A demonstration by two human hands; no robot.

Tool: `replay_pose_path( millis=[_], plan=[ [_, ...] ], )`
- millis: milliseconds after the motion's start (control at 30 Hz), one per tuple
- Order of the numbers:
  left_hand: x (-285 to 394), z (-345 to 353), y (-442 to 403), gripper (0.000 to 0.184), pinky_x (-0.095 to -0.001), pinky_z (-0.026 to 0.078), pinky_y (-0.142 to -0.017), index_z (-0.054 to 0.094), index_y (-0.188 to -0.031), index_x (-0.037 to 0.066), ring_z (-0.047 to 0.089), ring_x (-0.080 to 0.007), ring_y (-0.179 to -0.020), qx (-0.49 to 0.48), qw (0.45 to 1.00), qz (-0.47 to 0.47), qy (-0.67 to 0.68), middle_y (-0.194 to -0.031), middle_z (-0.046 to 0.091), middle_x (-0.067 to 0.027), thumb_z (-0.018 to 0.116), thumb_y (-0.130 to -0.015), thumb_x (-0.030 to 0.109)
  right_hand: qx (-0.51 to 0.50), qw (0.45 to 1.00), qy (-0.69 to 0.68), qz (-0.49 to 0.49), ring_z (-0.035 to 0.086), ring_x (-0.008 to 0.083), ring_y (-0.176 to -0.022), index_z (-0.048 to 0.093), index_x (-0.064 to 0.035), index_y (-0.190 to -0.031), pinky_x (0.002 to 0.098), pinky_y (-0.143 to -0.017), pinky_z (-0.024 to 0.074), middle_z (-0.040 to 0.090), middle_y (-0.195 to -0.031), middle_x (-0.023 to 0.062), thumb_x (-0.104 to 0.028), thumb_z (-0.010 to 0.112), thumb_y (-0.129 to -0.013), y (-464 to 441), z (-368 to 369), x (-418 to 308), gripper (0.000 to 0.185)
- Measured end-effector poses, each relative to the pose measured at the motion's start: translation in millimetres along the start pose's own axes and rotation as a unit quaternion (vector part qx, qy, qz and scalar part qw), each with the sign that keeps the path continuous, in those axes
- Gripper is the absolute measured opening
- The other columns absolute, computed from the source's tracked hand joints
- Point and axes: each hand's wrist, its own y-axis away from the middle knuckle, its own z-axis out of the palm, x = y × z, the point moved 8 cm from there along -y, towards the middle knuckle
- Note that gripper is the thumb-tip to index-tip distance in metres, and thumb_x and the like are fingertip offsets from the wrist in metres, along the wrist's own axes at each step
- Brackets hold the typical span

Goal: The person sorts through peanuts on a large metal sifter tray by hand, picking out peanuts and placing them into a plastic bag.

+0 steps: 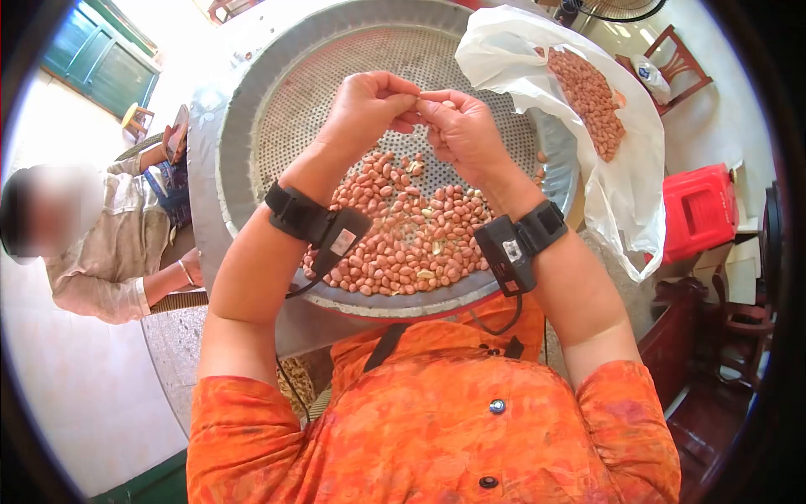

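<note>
Reddish shelled peanuts (401, 252) lie in the perforated sieve (336, 63), pale fragments (426, 274) among them, so I judge plenty remains; a plastic bag (621, 206) holds more. My left hand (367, 109) and right hand (464, 134) meet, fingertips pinched, on what I can't tell.

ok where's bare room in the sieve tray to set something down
The sieve tray has bare mesh between the left hand and its far rim. Crowded: the near side, covered with peanuts, and far right, where the white bag overlaps.
</note>
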Motion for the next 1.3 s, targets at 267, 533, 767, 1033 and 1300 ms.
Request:
replay_pose_path(
  millis=[267,533,767,1033,1300],
  plan=[
    [-10.7,-5.4,1.7,0.012,-0.0253,0.053,-0.063,0.054,-0.089,-0.004,0.062,-0.0178,-0.074,-0.016,0.999,-0.005,0.030,-0.082,0.060,-0.0127,0.055,-0.081,0.005,0.034,0.987,0.148,-0.049,0.044,0.0024,-0.047,0.058,0.0001,-0.086,0.0162,-0.038,0.0330,0.052,-0.061,-0.0015,-0.011,0.059,-0.080,-2.1,-0.8,-4.4,0.013],
    [-15.1,-6.6,6.5,0.019,-0.0228,0.052,-0.059,0.054,-0.088,-0.001,0.060,-0.0136,-0.067,-0.021,0.997,-0.070,0.000,-0.078,0.060,-0.0089,0.053,-0.084,0.018,0.042,0.979,0.188,-0.069,0.046,0.0026,-0.051,0.059,0.0008,-0.085,0.0171,-0.044,0.0370,0.055,-0.064,-0.0007,-0.008,0.058,-0.080,-2.3,-3.7,-5.6,0.011],
    [-19.9,-3.5,10.0,0.023,-0.0175,0.045,-0.049,0.056,-0.084,0.002,0.055,-0.0067,-0.059,-0.074,0.990,-0.094,-0.075,-0.071,0.059,-0.0029,0.052,-0.086,0.024,0.025,0.963,0.245,-0.111,0.044,0.0019,-0.053,0.059,0.0021,-0.084,0.0175,-0.045,0.0358,0.054,-0.063,-0.0015,-0.008,0.059,-0.079,-1.2,0.8,-10.2,0.012],
    [-21.9,-0.2,10.1,0.018,-0.0174,0.043,-0.051,0.055,-0.082,0.004,0.052,-0.0056,-0.058,-0.077,0.991,-0.075,-0.081,-0.070,0.057,-0.0005,0.050,-0.086,0.020,0.015,0.973,0.214,-0.086,0.045,0.0024,-0.052,0.059,0.0017,-0.085,0.0175,-0.044,0.0356,0.054,-0.063,-0.0010,-0.010,0.059,-0.079,-2.4,-0.9,-6.4,0.013],
    [-23.3,4.2,10.3,0.018,-0.0177,0.044,-0.052,0.054,-0.080,0.005,0.052,-0.0058,-0.059,-0.084,0.992,-0.091,-0.017,-0.070,0.055,0.0005,0.049,-0.087,0.021,0.011,0.998,0.022,0.052,0.042,0.0029,-0.045,0.055,-0.0011,-0.088,0.0163,-0.034,0.0288,0.050,-0.060,-0.0008,-0.011,0.058,-0.080,-1.0,-2.8,7.1,0.013]
  ],
)
